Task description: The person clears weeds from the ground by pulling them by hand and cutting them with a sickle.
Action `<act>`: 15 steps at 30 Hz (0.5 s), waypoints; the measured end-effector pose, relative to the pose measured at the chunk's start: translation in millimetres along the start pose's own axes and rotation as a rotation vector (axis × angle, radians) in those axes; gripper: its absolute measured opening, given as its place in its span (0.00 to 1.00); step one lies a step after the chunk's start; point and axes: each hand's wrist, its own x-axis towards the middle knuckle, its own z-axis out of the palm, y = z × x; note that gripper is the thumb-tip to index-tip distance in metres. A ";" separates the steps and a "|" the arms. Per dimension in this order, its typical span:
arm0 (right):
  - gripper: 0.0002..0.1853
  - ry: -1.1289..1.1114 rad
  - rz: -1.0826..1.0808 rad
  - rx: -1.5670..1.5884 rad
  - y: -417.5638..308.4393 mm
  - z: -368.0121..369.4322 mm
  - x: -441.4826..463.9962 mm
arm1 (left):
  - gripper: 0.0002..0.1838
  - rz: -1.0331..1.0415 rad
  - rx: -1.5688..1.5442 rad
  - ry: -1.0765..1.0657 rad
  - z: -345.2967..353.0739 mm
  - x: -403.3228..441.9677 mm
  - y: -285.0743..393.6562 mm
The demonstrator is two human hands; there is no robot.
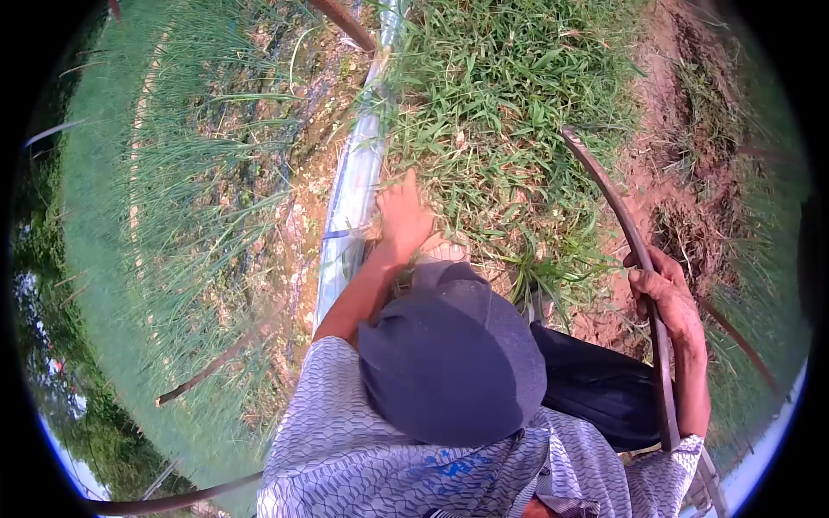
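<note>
My left hand point(404, 217) reaches down to the ground in front of my bent knee point(453, 358). One finger points forward, away from the rest; some of the other fingers are hard to make out. Beside it runs a strip of clear plastic sheeting point(356, 190) along the edge of the grass point(509, 104). Whether the hand touches the sheeting, I cannot tell. On the right, my right hand point(667, 293) is wrapped round a long curved stick point(617, 203), brown and narrowing at its far end. The stick slants from above the grass back to my sleeve.
Thin green crop plants point(207, 164) grow in rows at the left. Bare reddish soil point(665, 155) borders the grass on the right. Another brown stick point(345, 22) stands at the top by the sheeting, and a broken-ended one point(203, 375) juts in at lower left.
</note>
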 end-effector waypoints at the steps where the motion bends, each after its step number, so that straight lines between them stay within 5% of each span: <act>1: 0.19 0.017 0.007 -0.023 0.4 0.6 1.1 | 0.30 0.034 -0.005 -0.063 2.5 4.1 -1.5; 3: 0.19 0.014 0.030 -0.008 -2.9 2.3 -0.2 | 0.25 0.065 -0.012 -0.138 5.4 8.7 -3.7; 6: 0.18 0.017 0.042 -0.026 -4.7 4.6 3.8 | 0.12 -0.173 -0.026 0.060 11.0 19.5 -3.9; 13: 0.17 0.030 0.053 -0.073 -10.3 8.0 7.2 | 0.25 -0.551 -0.581 0.134 2.5 9.0 0.8; 15: 0.18 0.026 0.039 -0.056 -9.3 7.9 9.2 | 0.25 -0.760 -1.039 0.027 6.5 -22.3 6.5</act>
